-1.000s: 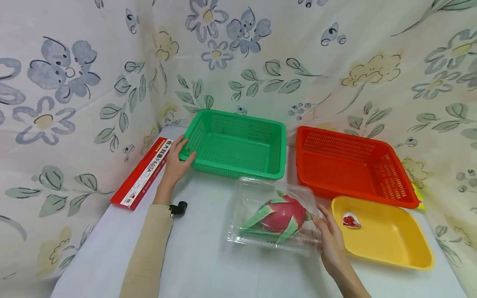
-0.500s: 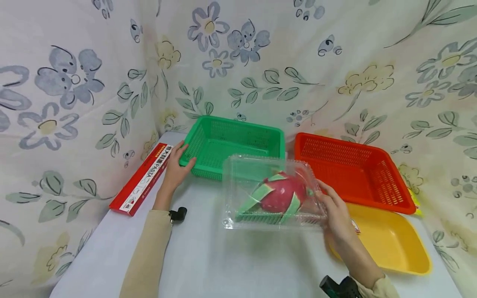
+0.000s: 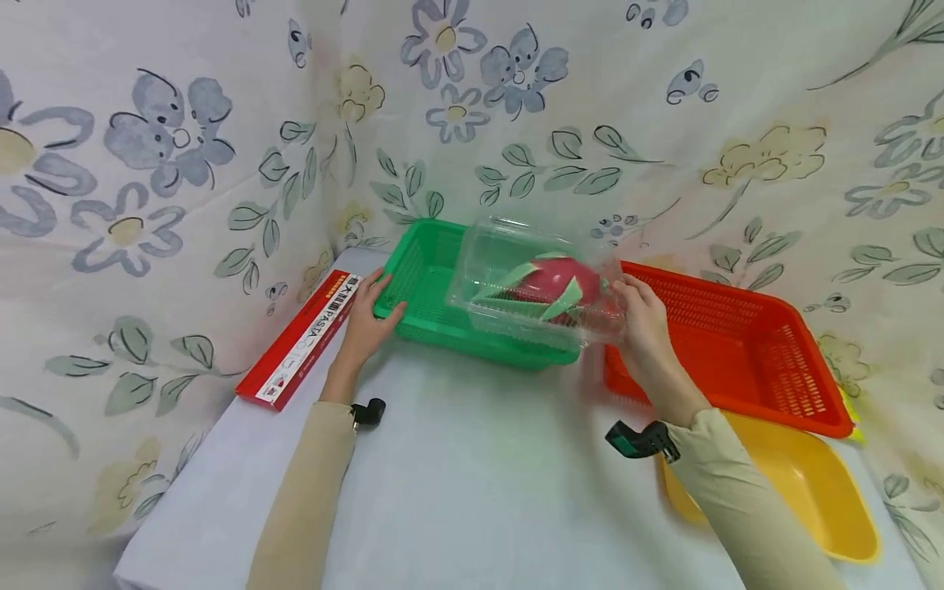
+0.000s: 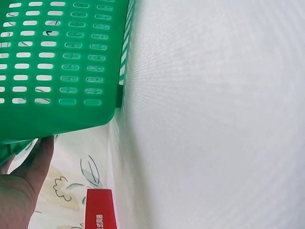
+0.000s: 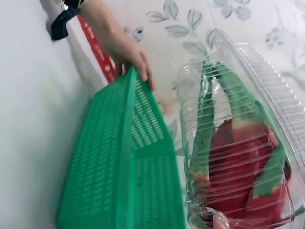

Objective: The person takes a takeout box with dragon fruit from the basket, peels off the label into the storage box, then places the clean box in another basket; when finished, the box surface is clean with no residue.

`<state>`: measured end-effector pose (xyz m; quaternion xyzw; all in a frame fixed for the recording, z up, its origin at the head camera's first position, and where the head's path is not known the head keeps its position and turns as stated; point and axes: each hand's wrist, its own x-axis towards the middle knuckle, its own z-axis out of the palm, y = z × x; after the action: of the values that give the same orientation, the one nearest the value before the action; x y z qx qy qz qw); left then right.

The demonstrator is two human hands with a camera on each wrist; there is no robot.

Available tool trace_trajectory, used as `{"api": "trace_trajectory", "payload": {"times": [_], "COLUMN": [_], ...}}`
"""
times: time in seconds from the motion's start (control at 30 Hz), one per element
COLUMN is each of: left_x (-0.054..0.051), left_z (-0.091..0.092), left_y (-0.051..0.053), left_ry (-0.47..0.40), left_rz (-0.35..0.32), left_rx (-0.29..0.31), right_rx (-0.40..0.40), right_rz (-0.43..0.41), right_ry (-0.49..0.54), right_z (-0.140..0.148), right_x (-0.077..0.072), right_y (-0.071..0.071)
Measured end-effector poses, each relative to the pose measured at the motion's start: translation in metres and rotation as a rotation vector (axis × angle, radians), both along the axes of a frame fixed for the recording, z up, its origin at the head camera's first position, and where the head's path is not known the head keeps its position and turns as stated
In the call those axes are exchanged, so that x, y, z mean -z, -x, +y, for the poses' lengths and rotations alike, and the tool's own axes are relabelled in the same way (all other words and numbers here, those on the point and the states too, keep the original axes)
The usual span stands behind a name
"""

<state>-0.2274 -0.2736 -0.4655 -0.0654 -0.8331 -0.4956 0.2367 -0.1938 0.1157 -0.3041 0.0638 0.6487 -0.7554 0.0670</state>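
Observation:
A clear plastic clamshell box (image 3: 472, 274) with a pink-red dragon fruit (image 3: 562, 281) with green scales in it is held up over the right part of the green basket (image 3: 450, 334). My right hand (image 3: 645, 328) grips the box at its right end. The right wrist view shows the box (image 5: 200, 143) raised beside the basket, with only a fingertip at the bottom edge. At the basket's front left corner, my left hand (image 3: 365, 321) holds the rim, thumb in front and fingers along the side. In the left wrist view its thumb touches the rim's underside.
Left of the basket lies a long red and white pasta box (image 3: 298, 344). A red basket (image 3: 726, 352) stands to the right, with a yellow tray (image 3: 819, 483) in front, partly behind my right sleeve. Floral cloth (image 3: 501, 147) rises behind the white table (image 3: 457, 483).
My right hand has lifted the clear box with the dragon fruit up and away from me, from the table in front to above the green basket. The left hand stays at the basket's corner.

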Motion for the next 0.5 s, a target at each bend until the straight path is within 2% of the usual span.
{"api": "trace_trajectory", "payload": {"times": [0.17,0.27,0.4,0.5], "left_x": [-0.002,-0.003,-0.001,0.000], "left_z": [0.003,0.003,0.001,0.000], "left_y": [0.002,0.002,0.002,0.002], "left_ry": [0.003,-0.002,-0.005,-0.006], "left_rz": [-0.009,-0.007,-0.006,-0.001], "left_rx": [0.007,0.005,0.000,-0.001], "right_rx": [0.064,0.076,0.085,0.063], "right_rz": [-0.024,-0.018,-0.012,-0.009], "right_ry": [-0.074,-0.105,-0.141,-0.159], "right_z": [-0.018,-0.030,-0.046,-0.055], "right_x": [0.011,0.019,0.031,0.040], "right_y": [0.035,0.053,0.072,0.082]}}
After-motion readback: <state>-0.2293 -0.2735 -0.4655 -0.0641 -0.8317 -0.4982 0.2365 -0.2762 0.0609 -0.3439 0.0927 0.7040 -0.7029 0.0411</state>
